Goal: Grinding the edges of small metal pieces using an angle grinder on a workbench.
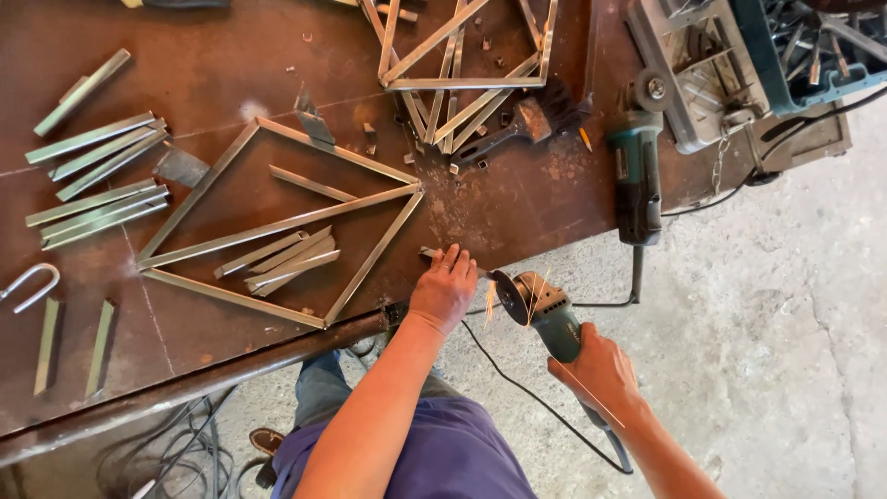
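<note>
At the rusty brown steel table's (277, 69) near edge, the left hand (443, 291) presses flat on a short metal strip (428, 251). The right hand (601, 370) grips a teal angle grinder (540, 310), sparking just beyond that edge over open concrete floor (767, 342).

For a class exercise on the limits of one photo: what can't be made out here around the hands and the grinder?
Head view:
- Small metal piece: mostly hidden under the left hand.
- Teal angle grinder: rear grip hidden by the right hand; disc blurred.
- Blue crate: cut off by the top edge.

Left hand (444, 288) flat, palm down; right hand (598, 368) fisted, both forearms extended.
</note>
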